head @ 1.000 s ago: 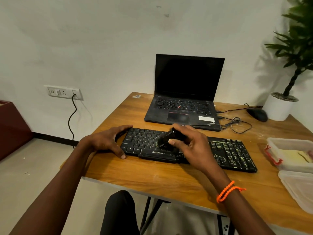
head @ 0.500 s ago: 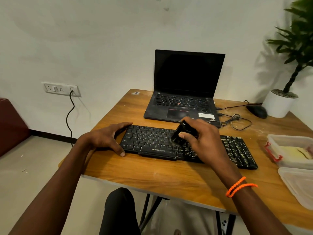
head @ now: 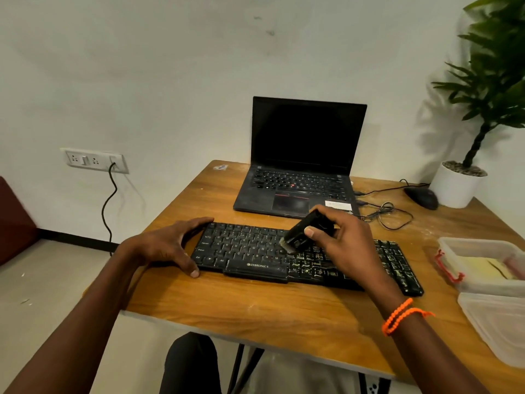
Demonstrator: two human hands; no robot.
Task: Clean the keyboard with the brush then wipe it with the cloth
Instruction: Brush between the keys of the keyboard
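A black keyboard (head: pixel 247 251) lies across the wooden table (head: pixel 255 314); its right half is speckled with pale dust, its left half looks cleaner. My left hand (head: pixel 167 245) clasps the keyboard's left end, thumb on the front edge and fingers over the back. My right hand (head: pixel 343 245) holds a small black brush (head: pixel 302 233), tilted, with its bristle end down on the keys near the keyboard's middle. No cloth is clearly visible.
An open black laptop (head: pixel 298 191) stands behind the keyboard. A mouse (head: pixel 422 197), tangled cables (head: pixel 383 214) and a white plant pot (head: pixel 456 186) sit at the back right. Two clear plastic containers (head: pixel 483 263) occupy the right edge. A wall socket (head: pixel 93 160) is at the left.
My right hand has carried the brush rightward along the keys, from left of the middle to about the middle. My left hand stays on the keyboard's left end.
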